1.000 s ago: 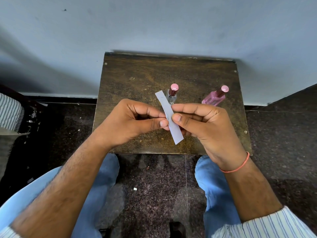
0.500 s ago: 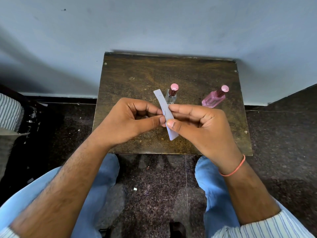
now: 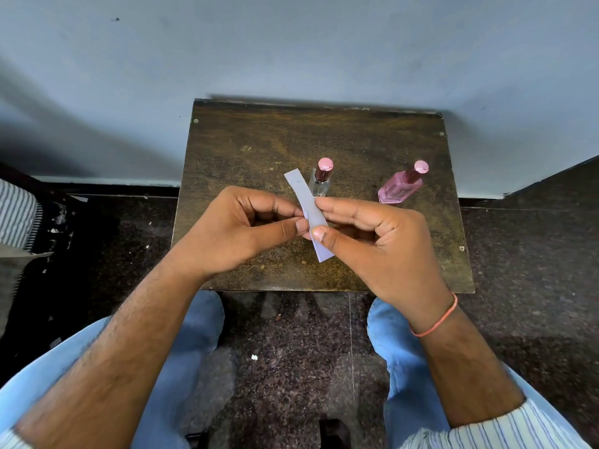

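A narrow white paper strip [image 3: 306, 202] is held above a small brown wooden table [image 3: 256, 140]. My left hand [image 3: 236, 231] pinches the strip's middle from the left between thumb and fingers. My right hand [image 3: 372, 244] pinches it from the right, thumb on the front of the strip. The strip's top end sticks up and its bottom end hangs below my thumbs. Behind the strip stands a clear glass bottle [image 3: 320, 183] with a pink cap. A pink bottle [image 3: 402, 187] with a pink cap stands to its right.
The table stands against a pale blue wall [image 3: 291, 43] on a dark speckled floor [image 3: 291, 351]. My knees in blue jeans [image 3: 389, 335] sit just below the table's near edge. A striped cloth [image 3: 16, 215] lies at the far left.
My right thumb has slid along the strip while both hands keep pinching it. The strip sits slightly higher and more upright between my fingers. The bottles have not moved.
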Demonstrator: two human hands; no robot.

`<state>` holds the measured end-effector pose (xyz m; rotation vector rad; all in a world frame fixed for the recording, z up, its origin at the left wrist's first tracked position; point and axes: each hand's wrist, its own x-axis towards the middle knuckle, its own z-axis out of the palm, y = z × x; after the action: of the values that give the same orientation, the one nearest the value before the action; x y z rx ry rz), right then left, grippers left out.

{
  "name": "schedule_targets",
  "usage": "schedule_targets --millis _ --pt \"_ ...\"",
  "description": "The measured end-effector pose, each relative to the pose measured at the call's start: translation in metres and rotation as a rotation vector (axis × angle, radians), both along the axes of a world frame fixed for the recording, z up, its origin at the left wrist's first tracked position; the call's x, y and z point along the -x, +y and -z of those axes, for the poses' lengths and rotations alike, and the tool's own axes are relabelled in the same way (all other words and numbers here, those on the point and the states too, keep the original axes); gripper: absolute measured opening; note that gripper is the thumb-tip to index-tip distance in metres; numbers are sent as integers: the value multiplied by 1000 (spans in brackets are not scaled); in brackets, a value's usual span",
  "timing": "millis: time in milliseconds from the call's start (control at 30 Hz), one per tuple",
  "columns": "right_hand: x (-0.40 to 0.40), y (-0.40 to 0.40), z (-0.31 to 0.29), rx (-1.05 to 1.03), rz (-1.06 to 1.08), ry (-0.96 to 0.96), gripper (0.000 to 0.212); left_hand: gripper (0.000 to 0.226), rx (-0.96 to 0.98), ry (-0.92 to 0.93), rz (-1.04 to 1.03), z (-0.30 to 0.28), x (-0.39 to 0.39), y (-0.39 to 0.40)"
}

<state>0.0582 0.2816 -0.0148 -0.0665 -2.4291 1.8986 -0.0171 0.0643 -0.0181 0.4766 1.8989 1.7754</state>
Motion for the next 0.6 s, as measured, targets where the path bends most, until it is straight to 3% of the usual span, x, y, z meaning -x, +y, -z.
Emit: schedule_targets --millis 233,600 --pt "-4 -4 -5 -58 11 -20 48 24 23 32 0 0 -1 0" --pt "-7 -7 -12 -347 22 170 52 20 12 -11 16 0 0 0"
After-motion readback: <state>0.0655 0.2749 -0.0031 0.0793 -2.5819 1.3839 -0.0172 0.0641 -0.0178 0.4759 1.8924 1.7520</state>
